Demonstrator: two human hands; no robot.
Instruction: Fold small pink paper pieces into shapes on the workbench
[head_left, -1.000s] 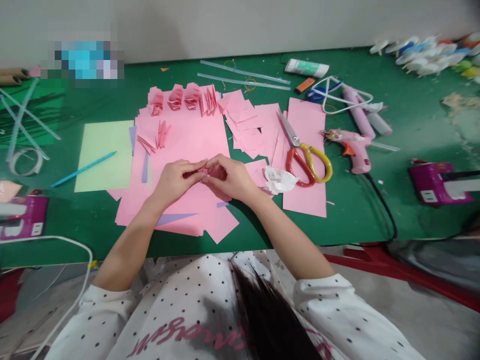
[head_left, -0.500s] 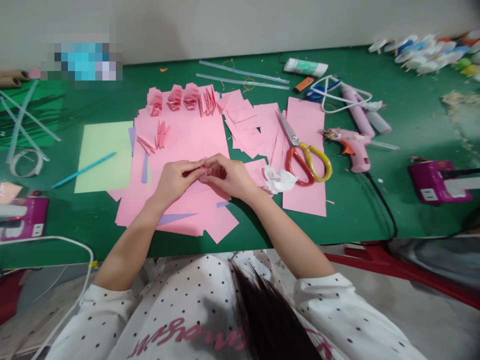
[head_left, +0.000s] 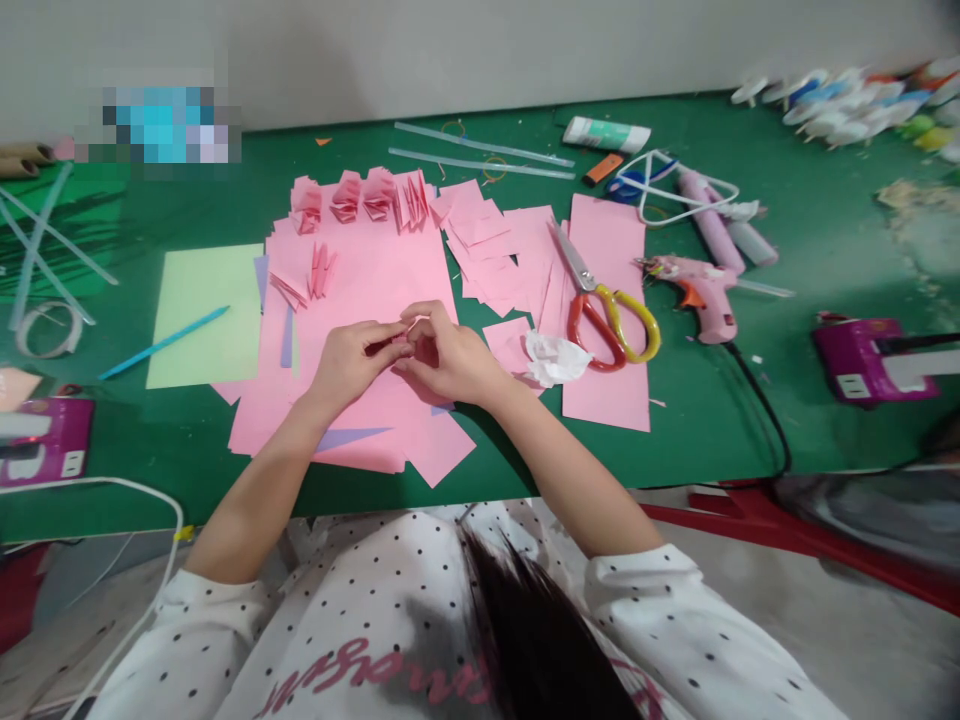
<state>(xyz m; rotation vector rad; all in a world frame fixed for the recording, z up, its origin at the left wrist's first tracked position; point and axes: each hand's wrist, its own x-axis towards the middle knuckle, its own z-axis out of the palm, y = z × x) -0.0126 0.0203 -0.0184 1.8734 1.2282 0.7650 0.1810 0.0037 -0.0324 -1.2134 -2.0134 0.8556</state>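
Above the stack of pink sheets [head_left: 360, 290], my left hand [head_left: 358, 358] pinches a small pleated piece of pink paper [head_left: 400, 338]. My right hand [head_left: 448, 352] meets it from the other side, thumb and fingers curled around the same piece, which the fingertips mostly cover. Several accordion-folded pink papers [head_left: 347, 198] stand in a row along the stack's far edge. Two smaller folded bundles, one a pleated pink strip [head_left: 322, 272], lie nearer my left hand. Loose cut pink pieces [head_left: 480, 240] are scattered to the right.
Scissors [head_left: 600, 300] with red and yellow handles rest on pink paper beside a crumpled white tissue [head_left: 556, 358]. Farther right lies a pink glue gun [head_left: 701, 295] with a black cord. A blue pencil-like stick [head_left: 165, 343] crosses a pale green sheet [head_left: 206, 280] on the left.
My right fingers have shifted slightly left and curled further over the pleated pink paper, hiding more of it. The left hand keeps its pinch. The whole view has moved slightly.
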